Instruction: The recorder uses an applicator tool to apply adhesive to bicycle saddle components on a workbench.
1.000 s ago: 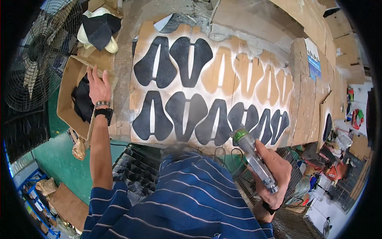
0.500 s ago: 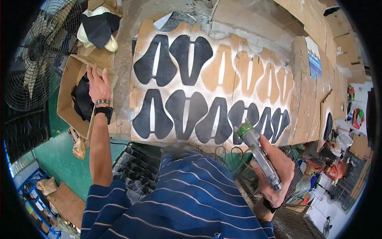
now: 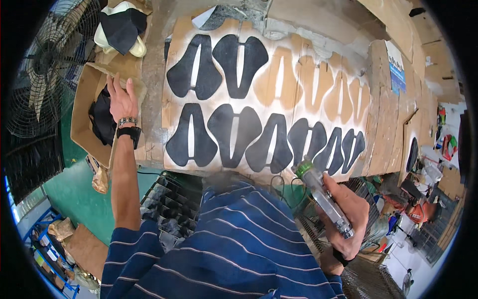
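1. At the lower right, the right hand (image 3: 348,214) is wrapped around a metal spray gun (image 3: 323,197), its green-capped nozzle aimed toward the black saddle-shaped cut-outs (image 3: 234,134).
2. The cut-outs lie in rows on a cardboard sheet (image 3: 308,79) covering the worktop.
3. The left hand (image 3: 122,99), fingers spread, rests on the rim of a cardboard box (image 3: 82,119) holding black pieces.
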Tool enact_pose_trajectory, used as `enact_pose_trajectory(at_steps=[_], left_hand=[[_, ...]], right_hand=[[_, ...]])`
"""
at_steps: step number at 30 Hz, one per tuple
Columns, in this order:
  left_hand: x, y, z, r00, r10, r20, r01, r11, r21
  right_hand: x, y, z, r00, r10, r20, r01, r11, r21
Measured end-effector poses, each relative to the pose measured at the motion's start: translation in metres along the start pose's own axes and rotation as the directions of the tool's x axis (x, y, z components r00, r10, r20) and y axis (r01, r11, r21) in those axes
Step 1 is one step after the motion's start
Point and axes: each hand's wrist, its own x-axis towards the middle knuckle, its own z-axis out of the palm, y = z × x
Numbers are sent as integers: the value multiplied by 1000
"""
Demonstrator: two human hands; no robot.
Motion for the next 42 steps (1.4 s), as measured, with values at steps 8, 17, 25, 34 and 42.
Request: enact_pose_trajectory(at_steps=[8, 17, 25, 34, 42], left_hand=[[1, 3, 1, 998, -50, 25, 49, 998, 35], [2, 8, -2, 997, -68, 38, 66, 997, 42], [1, 9, -5, 996, -69, 50, 67, 997, 47], [1, 6, -2, 997, -58, 41, 56, 997, 61], [1, 4, -1, 998, -56, 37, 53, 997, 62]], right_hand=[[-7, 13, 3, 999, 19, 41, -19, 1000, 5], [-7, 12, -1, 1000, 20, -6, -21, 999, -44], [-4, 13, 0, 999, 34, -3, -34, 998, -61], [-7, 18, 5, 991, 84, -106, -88, 995, -36], [-3, 8, 9, 967, 50, -250, -75, 993, -88]])
